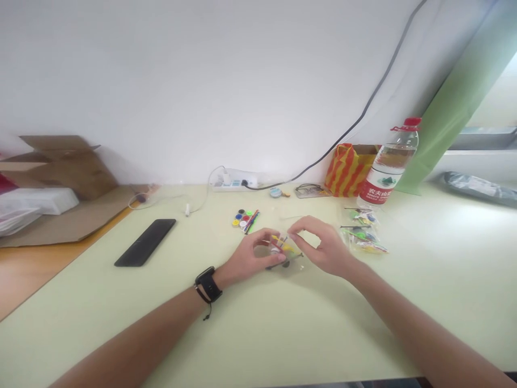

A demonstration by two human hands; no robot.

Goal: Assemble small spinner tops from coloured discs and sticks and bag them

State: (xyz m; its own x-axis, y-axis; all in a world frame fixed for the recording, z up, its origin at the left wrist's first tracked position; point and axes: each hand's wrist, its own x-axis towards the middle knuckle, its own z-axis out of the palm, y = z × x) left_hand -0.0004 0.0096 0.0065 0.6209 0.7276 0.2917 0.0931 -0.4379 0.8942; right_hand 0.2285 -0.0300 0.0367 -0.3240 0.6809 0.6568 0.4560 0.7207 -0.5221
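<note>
L hand (250, 256): pinching side of clear bag (288, 250), prob. to steady it.
R hand (327, 245): pinching bag's upper R edge, thumb to forefinger, prob. for control of thin film.
Bag: approx. mid tabletop (242, 334), btwn near & far edges; crinkly, w/ slim rods, yellow plastic bits.
Loose pcs (243, 220): round discs, straight rods, nearer far edge, prob. grouped for visibility.
Spare bags (363, 231): R of hands, toward far edge, prob. for easy reach.

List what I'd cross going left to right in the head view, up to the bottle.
Cardboard box → flat black device → white cable end → black wristwatch → left hand → clear bag of colourful parts → right hand → water bottle.
</note>
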